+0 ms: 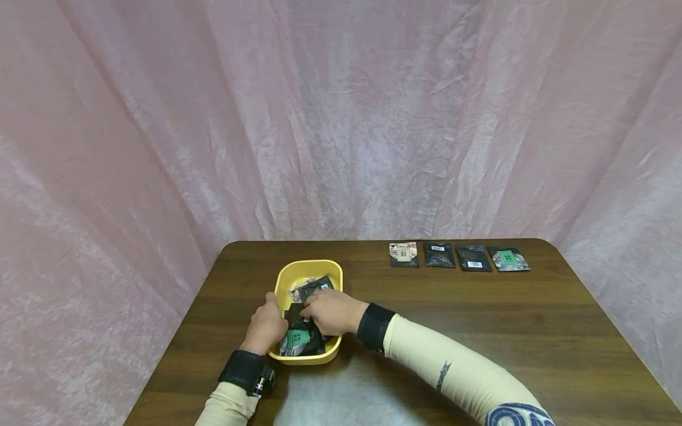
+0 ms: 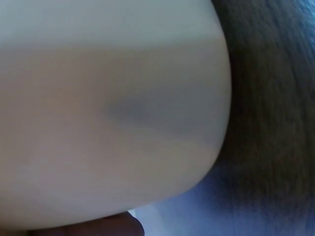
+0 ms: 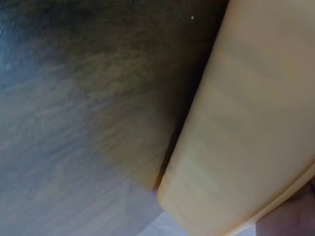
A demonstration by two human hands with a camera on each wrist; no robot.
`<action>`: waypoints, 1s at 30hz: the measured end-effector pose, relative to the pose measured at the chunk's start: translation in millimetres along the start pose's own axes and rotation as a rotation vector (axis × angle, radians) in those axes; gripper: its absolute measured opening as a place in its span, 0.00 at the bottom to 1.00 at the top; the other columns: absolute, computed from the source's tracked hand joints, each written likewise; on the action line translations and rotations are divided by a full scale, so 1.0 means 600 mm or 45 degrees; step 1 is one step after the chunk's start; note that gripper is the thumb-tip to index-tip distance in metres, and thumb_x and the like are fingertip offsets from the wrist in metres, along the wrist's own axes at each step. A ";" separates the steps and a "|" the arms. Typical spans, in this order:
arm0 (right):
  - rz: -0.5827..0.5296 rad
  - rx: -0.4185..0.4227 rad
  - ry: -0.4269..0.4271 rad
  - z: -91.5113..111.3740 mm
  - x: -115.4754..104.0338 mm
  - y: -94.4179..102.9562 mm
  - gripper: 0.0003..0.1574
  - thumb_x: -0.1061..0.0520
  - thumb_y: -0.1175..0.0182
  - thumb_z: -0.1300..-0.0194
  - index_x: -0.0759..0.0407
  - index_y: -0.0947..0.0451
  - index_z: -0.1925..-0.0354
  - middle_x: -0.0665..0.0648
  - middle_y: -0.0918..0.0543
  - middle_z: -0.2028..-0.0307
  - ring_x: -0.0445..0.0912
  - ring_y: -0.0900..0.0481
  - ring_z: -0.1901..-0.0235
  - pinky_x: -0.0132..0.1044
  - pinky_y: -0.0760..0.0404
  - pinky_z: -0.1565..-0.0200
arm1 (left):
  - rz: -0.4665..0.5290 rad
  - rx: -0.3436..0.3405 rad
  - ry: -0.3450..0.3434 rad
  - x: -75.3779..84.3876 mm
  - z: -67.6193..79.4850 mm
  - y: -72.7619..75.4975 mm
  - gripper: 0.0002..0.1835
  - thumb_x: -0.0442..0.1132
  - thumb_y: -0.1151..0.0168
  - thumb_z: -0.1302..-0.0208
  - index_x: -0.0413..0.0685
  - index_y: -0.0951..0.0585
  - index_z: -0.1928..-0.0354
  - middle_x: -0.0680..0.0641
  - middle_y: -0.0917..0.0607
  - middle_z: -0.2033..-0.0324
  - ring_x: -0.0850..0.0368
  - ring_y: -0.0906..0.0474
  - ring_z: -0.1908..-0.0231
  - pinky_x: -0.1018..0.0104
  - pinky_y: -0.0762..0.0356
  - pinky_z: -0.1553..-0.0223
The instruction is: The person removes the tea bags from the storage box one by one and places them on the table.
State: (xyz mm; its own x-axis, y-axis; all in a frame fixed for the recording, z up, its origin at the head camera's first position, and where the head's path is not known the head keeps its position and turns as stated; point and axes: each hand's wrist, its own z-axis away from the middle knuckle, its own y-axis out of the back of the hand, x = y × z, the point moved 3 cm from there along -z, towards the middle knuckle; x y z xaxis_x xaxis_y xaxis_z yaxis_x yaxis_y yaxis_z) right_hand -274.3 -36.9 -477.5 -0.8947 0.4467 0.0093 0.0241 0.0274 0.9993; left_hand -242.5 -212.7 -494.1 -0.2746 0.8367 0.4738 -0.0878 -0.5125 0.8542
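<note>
both arms wear long, close-fitting cream sleeves that run down to the wrists. the right sleeve (image 1: 453, 370) carries a small dark logo partway along the forearm, and near the elbow a dark blue patterned patch with pale curved lines shows at the picture's lower edge. each wrist is wrapped in a broad black band: the one on the right wrist (image 1: 375, 327) is plain and smooth, while the left wrist band (image 1: 242, 370) has a small black device with a bit of metal fitting clipped to its side. the left hand (image 1: 264, 328) and right hand (image 1: 331, 310) are bare, without gloves or rings that can be made out.
</note>
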 end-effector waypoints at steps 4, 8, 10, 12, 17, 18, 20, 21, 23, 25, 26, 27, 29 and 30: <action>-0.016 0.052 0.025 0.001 -0.002 0.001 0.20 0.57 0.43 0.24 0.46 0.11 0.42 0.47 0.11 0.41 0.41 0.16 0.37 0.35 0.21 0.33 | -0.009 0.011 -0.004 0.001 0.000 0.000 0.30 0.30 0.37 0.35 0.32 0.36 0.34 0.29 0.15 0.56 0.39 0.15 0.61 0.45 0.18 0.63; -0.031 0.078 0.045 0.000 -0.003 -0.001 0.18 0.58 0.42 0.25 0.46 0.10 0.45 0.48 0.11 0.39 0.40 0.15 0.36 0.35 0.20 0.33 | -0.012 0.007 0.012 0.001 -0.001 0.000 0.31 0.31 0.36 0.35 0.32 0.37 0.33 0.29 0.16 0.55 0.39 0.16 0.61 0.45 0.18 0.62; -0.032 0.089 0.054 0.000 -0.003 -0.001 0.18 0.59 0.41 0.25 0.46 0.10 0.46 0.48 0.11 0.40 0.40 0.15 0.37 0.35 0.19 0.34 | -0.012 0.006 0.015 0.001 -0.002 -0.001 0.31 0.31 0.36 0.35 0.32 0.37 0.33 0.29 0.16 0.56 0.39 0.16 0.61 0.45 0.18 0.62; -0.026 0.099 0.062 -0.001 -0.004 -0.002 0.18 0.59 0.41 0.25 0.46 0.10 0.47 0.47 0.10 0.41 0.39 0.14 0.39 0.34 0.18 0.35 | -0.010 0.004 0.016 -0.001 -0.003 -0.002 0.31 0.31 0.36 0.35 0.33 0.37 0.33 0.29 0.16 0.56 0.40 0.16 0.61 0.46 0.18 0.63; -0.038 0.135 0.074 0.000 -0.004 -0.001 0.18 0.60 0.41 0.27 0.47 0.10 0.47 0.45 0.09 0.45 0.37 0.13 0.42 0.33 0.17 0.39 | 0.000 -0.011 0.023 -0.003 -0.006 -0.005 0.30 0.31 0.37 0.35 0.33 0.36 0.34 0.30 0.16 0.56 0.41 0.16 0.62 0.48 0.18 0.63; -0.046 0.140 0.071 0.001 -0.004 0.000 0.18 0.60 0.41 0.27 0.47 0.10 0.47 0.45 0.09 0.46 0.37 0.13 0.42 0.33 0.17 0.39 | 0.002 -0.014 0.025 -0.002 -0.006 -0.005 0.29 0.31 0.37 0.34 0.33 0.36 0.34 0.30 0.16 0.56 0.41 0.16 0.62 0.48 0.18 0.64; -0.054 0.149 0.067 0.001 -0.004 0.000 0.18 0.60 0.41 0.27 0.47 0.10 0.47 0.44 0.09 0.46 0.37 0.13 0.43 0.33 0.17 0.40 | 0.006 -0.021 0.035 -0.003 -0.006 -0.006 0.29 0.31 0.37 0.34 0.34 0.36 0.34 0.30 0.16 0.56 0.41 0.16 0.62 0.48 0.18 0.63; -0.057 0.150 0.065 0.001 -0.004 0.000 0.18 0.60 0.41 0.27 0.47 0.10 0.47 0.44 0.09 0.46 0.37 0.13 0.43 0.32 0.17 0.40 | 0.009 -0.023 0.039 -0.002 -0.006 -0.006 0.29 0.31 0.37 0.34 0.34 0.36 0.34 0.30 0.16 0.56 0.41 0.16 0.61 0.48 0.18 0.63; -0.057 0.154 0.064 0.001 -0.003 0.001 0.17 0.59 0.41 0.26 0.46 0.10 0.47 0.43 0.09 0.46 0.36 0.13 0.43 0.32 0.17 0.40 | 0.009 -0.023 0.041 -0.001 -0.006 -0.005 0.29 0.31 0.37 0.34 0.34 0.36 0.34 0.30 0.16 0.56 0.41 0.16 0.61 0.47 0.17 0.62; -0.052 0.159 0.066 0.002 -0.002 0.000 0.17 0.58 0.40 0.25 0.45 0.10 0.47 0.42 0.09 0.46 0.36 0.13 0.42 0.32 0.17 0.40 | 0.009 -0.022 0.042 -0.001 -0.006 -0.004 0.29 0.31 0.37 0.34 0.34 0.36 0.34 0.30 0.16 0.55 0.40 0.16 0.61 0.47 0.17 0.62; -0.048 0.167 0.071 0.002 -0.002 0.000 0.17 0.58 0.40 0.26 0.45 0.10 0.47 0.42 0.09 0.46 0.35 0.13 0.43 0.31 0.17 0.40 | 0.007 -0.020 0.040 -0.001 -0.007 -0.004 0.29 0.31 0.37 0.34 0.34 0.36 0.34 0.30 0.16 0.55 0.40 0.16 0.61 0.46 0.17 0.62; -0.049 0.173 0.074 0.002 -0.001 0.000 0.16 0.58 0.40 0.25 0.45 0.10 0.47 0.42 0.09 0.47 0.36 0.13 0.43 0.32 0.17 0.40 | 0.007 -0.021 0.037 0.000 -0.007 -0.004 0.29 0.31 0.37 0.34 0.33 0.36 0.34 0.29 0.16 0.55 0.40 0.16 0.61 0.46 0.17 0.62; -0.039 0.194 0.086 0.003 -0.001 -0.001 0.16 0.58 0.39 0.25 0.45 0.10 0.47 0.42 0.08 0.47 0.36 0.13 0.43 0.32 0.17 0.40 | 0.006 -0.013 0.032 0.000 -0.007 -0.004 0.29 0.30 0.37 0.34 0.33 0.36 0.34 0.29 0.16 0.55 0.40 0.16 0.61 0.46 0.17 0.62; -0.036 0.208 0.091 0.004 0.000 -0.002 0.16 0.58 0.39 0.25 0.45 0.10 0.47 0.42 0.08 0.47 0.36 0.12 0.43 0.32 0.17 0.40 | 0.005 -0.009 0.030 0.000 -0.007 -0.004 0.29 0.30 0.37 0.35 0.33 0.36 0.34 0.29 0.16 0.55 0.40 0.16 0.61 0.46 0.17 0.62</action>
State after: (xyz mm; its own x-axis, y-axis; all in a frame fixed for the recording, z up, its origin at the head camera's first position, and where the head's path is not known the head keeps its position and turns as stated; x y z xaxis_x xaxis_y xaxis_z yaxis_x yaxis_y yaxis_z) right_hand -273.2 -35.2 -478.8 -0.9252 0.3794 -0.0103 0.0655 0.1864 0.9803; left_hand -246.1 -212.4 -497.1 -0.2976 0.8298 0.4721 -0.0937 -0.5175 0.8506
